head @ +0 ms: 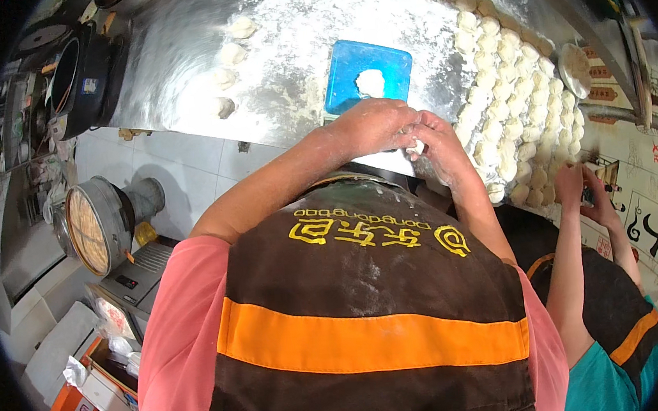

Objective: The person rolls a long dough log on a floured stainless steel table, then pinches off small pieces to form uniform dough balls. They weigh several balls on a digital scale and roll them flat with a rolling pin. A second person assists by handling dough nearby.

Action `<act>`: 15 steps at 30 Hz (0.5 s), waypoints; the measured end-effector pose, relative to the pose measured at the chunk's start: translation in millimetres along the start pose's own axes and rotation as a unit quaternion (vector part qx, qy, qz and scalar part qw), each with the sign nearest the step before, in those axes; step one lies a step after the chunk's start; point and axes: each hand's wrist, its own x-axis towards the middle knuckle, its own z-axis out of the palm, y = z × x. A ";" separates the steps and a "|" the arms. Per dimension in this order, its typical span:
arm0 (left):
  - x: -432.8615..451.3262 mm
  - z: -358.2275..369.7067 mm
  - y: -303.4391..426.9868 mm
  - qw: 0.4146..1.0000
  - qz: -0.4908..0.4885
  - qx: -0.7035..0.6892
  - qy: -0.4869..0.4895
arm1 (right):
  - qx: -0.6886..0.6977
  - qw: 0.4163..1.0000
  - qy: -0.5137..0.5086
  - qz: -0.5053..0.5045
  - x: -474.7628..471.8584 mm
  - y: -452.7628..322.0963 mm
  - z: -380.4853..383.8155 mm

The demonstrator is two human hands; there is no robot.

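Both of my hands meet just below a blue square scale pan, with a small piece of white dough between them. My left hand arches over from the left, its fingertips partly hidden against the other hand. From the right, my right hand grips the same piece with bent fingers. One lump of dough rests on the pan. Left of the scale, several dough pieces form a loose line on the floured metal worktop.
Rows of dough balls cover the worktop's right side, near a round dish. A co-worker's hands are close together at the right. A black pot-like appliance stands at the left; a round metal container is below it.
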 end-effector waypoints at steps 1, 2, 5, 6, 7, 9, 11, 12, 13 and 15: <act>-1.4 -2.4 0.5 1.000 -0.016 -0.009 -0.010 | 0.029 0.999 -0.012 0.018 -1.0 -1.1 1.4; -3.6 -4.7 0.1 0.999 -0.032 -0.018 -0.020 | 0.014 0.999 -0.018 0.031 -0.6 -2.8 3.7; -12.3 -0.7 -3.3 0.996 -0.046 -0.075 0.011 | 0.001 0.997 -0.068 0.044 -4.2 -16.2 22.4; -14.8 0.7 -3.6 0.994 -0.045 -0.097 0.028 | 0.041 0.994 -0.092 0.050 -3.3 -17.0 24.1; -17.1 -0.8 -3.6 0.994 -0.044 -0.101 0.027 | 0.040 0.992 -0.109 0.056 -0.8 -16.1 23.8; -23.9 -5.7 -4.6 0.992 -0.046 -0.111 0.030 | 0.035 0.986 -0.145 0.069 8.2 -12.0 23.5; -30.9 -12.5 -5.3 0.994 -0.046 -0.098 0.027 | -0.014 0.983 -0.164 0.083 17.0 -11.4 24.6; -32.9 -15.3 -5.3 0.995 -0.044 -0.091 0.023 | -0.037 0.981 -0.170 0.087 18.6 -12.0 25.0; -34.4 -16.5 -7.2 0.995 -0.050 -0.084 0.018 | -0.039 0.981 -0.170 0.081 19.4 -12.8 26.5; -36.3 -18.3 -12.9 0.995 -0.063 -0.072 0.006 | -0.046 0.982 -0.170 0.068 20.9 -14.3 29.5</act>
